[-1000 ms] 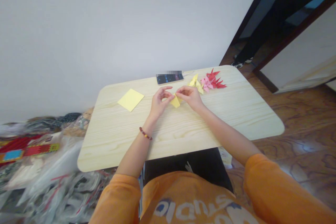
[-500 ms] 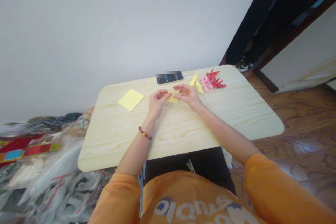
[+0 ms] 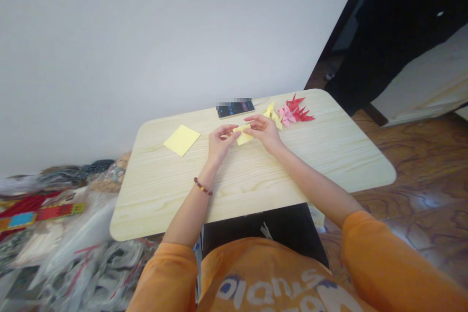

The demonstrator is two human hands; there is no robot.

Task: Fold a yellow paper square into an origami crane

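Note:
A small folded yellow paper (image 3: pixel 243 135) is held between both hands over the middle of the light wooden table (image 3: pixel 252 180). My left hand (image 3: pixel 218 142), with a bead bracelet on its wrist, pinches the paper's left end. My right hand (image 3: pixel 266 132) pinches the right end from above. Both hands are closed on it. A flat yellow paper square (image 3: pixel 182 139) lies to the left of my hands.
A phone (image 3: pixel 236 107) lies at the table's far edge. Beside it sit folded paper figures: yellow (image 3: pixel 272 113), pink (image 3: pixel 287 115) and red (image 3: pixel 300 111). Plastic bags and clutter (image 3: pixel 54 234) fill the floor on the left. A dark doorway (image 3: pixel 395 34) opens at the right.
The folded yellow paper has been turned from hanging point-down to lying flatter between my fingers. Both hands stayed in about the same place. The view shifted slightly.

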